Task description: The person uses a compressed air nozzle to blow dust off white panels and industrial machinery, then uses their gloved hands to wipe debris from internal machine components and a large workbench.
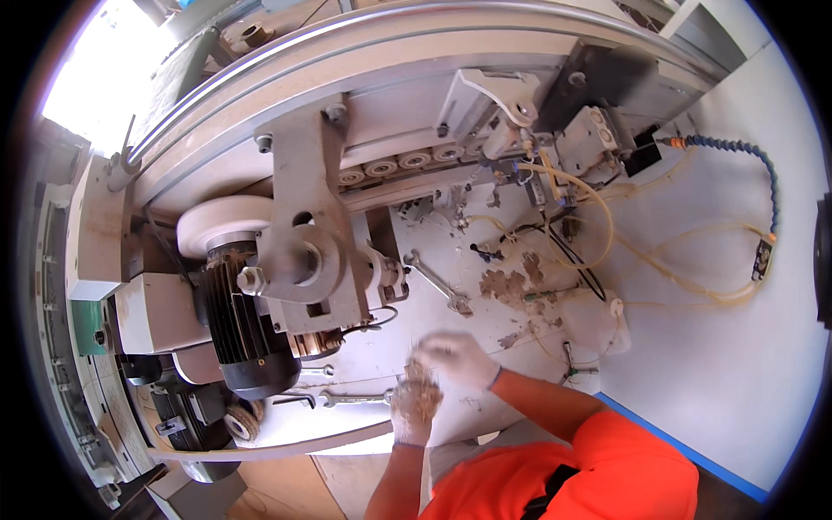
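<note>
My left hand (412, 418), in a pale glove, is raised at the lower middle, close to the bench edge. Over its fingers is a brown, rough-looking mass (418, 394); whether it is a held thing or dirt on the glove does not show. My right hand (461, 359), also gloved, reaches in from the right beside it, its fingers smeared by motion near the top of the brown mass. A combination wrench (357, 399) lies just left of my left hand. Beyond my right hand rests another wrench (440, 282) on the pale surface.
A finned electric motor (247, 325) with a white wheel (224, 224) hangs from a metal bracket (305, 173) at the left. A hex key (295, 399) lies below it. Yellowish hoses (611, 227), a blue segmented hose (745, 146) and a white plastic container (598, 319) are at the right.
</note>
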